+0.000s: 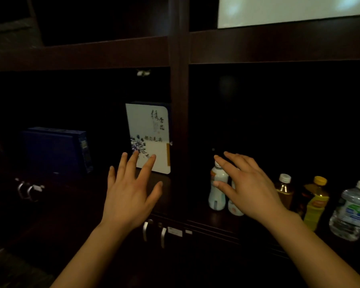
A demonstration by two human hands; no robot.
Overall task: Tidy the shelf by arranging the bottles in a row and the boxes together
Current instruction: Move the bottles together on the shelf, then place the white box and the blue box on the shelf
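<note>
Five bottles stand upright to the right of the shelf divider [179, 121]: a small white bottle [217, 190] nearest the divider, a second white bottle [235, 208] just beside it and largely hidden, then a tea bottle [284, 190], a yellow-capped bottle [316, 202] and a clear water bottle [351, 210] farthest from it. They form a rough line, unevenly spaced. To the left of the divider, a white box [148, 129] with calligraphy and a floral print stands upright against the divider; a dark blue box [52, 150] sits well apart from it, farther left. The right hand [249, 190] is spread wide, holding nothing, in front of the two white bottles; contact cannot be confirmed. The left hand [131, 194] is likewise spread wide and empty, below and in front of the white box. Judged step: approach, with the boxes not yet grouped. The next move likely calls for closing one box against the other and evening out the bottle spacing. Below the divider, two metal door handles [154, 231] are visible.
</note>
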